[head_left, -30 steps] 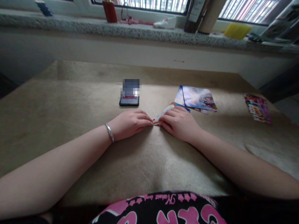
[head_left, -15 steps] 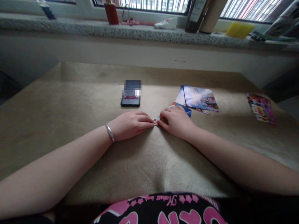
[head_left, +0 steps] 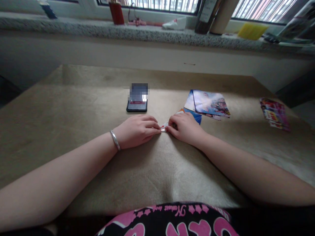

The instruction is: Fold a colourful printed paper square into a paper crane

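My left hand [head_left: 136, 130], with a silver bangle on its wrist, and my right hand [head_left: 186, 127] meet at the middle of the table. Both pinch a small folded piece of printed paper [head_left: 164, 126], white with red marks, pressed flat on the tan cloth. Most of the paper is hidden under my right fingers. A blue corner of paper [head_left: 195, 116] shows just beyond my right hand.
A dark phone [head_left: 137, 105] lies just beyond my left hand. A stack of colourful printed sheets [head_left: 209, 103] rests to the right, and another printed sheet [head_left: 274, 113] lies near the table's right edge. The granite windowsill [head_left: 147, 32] behind holds a red cup, bottles and a yellow object.
My right hand has drawn in over the folded paper, so less of the paper shows than a second ago. My left hand has stayed in place.
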A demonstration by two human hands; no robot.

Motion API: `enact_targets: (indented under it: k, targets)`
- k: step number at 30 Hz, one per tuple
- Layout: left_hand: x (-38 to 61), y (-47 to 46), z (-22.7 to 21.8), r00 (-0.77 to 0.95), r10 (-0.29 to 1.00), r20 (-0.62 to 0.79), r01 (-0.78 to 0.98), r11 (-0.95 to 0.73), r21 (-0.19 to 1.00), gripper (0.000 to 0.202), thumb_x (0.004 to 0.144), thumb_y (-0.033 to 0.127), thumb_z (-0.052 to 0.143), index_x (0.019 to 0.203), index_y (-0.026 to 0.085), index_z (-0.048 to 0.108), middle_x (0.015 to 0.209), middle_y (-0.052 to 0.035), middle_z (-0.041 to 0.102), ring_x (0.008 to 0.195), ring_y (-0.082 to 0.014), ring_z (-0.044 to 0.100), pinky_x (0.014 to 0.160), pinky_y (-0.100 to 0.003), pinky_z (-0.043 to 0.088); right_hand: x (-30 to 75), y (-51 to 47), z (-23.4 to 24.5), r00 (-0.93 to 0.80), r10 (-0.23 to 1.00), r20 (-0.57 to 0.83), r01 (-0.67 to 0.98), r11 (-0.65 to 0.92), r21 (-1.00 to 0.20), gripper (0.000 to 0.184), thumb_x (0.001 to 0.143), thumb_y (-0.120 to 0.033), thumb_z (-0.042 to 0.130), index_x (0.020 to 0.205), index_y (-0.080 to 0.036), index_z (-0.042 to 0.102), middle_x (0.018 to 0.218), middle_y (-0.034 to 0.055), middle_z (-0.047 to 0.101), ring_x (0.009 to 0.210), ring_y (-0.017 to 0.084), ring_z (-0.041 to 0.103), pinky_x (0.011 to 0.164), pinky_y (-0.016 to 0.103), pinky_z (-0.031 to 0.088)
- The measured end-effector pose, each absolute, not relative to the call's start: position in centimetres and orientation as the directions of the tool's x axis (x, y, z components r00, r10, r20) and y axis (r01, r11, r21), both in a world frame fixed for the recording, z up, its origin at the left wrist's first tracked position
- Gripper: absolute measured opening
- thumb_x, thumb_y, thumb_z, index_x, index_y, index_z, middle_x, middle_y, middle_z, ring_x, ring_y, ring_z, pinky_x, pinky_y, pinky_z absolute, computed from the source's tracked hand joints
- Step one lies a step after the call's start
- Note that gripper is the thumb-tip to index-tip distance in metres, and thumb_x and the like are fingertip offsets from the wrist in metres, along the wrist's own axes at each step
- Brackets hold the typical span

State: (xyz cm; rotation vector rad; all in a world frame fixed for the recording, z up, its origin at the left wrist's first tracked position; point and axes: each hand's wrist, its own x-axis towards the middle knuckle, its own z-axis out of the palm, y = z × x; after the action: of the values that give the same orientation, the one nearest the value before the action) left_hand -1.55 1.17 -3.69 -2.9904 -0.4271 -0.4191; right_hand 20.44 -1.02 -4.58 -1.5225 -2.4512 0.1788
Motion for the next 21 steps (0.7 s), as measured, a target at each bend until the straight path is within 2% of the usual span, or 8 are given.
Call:
enact_targets:
  k: [8,21]
  targets:
    - [-1.35,1.04,-3.66,0.936,0.265,0.233,0.292,-0.952,-0.091,0.026,0.095,0.021,0.042,0.103,0.018,0.067,0.098,-0.0074,0.069,0.097,-0.0172,0.06,0.084,-0.03,0.052,20.28,-0.91,-4.51,-0.42,0.896,0.141,0.869,0.442,-0.222,0.018,0.084,-0.033,0.057,0.074,-0.019,0.061,0.08,0.0048,0.069,0.079,0.02,0.059,0.075,0.034,0.031]
    - [-1.33,1.04,-3.82,0.933,0.272,0.234,0.285,-0.958,-0.025,0.025,0.093,0.018,0.043,0.104,0.015,0.065,0.098,-0.0082,0.068,0.096,-0.0184,0.059,0.085,-0.031,0.052,20.24,-1.02,-4.49,-0.417,0.9,0.131,0.875,0.436,-0.212,0.018,0.084,-0.033,0.056,0.075,-0.019,0.06,0.082,0.0051,0.069,0.08,0.022,0.059,0.074,0.034,0.03]
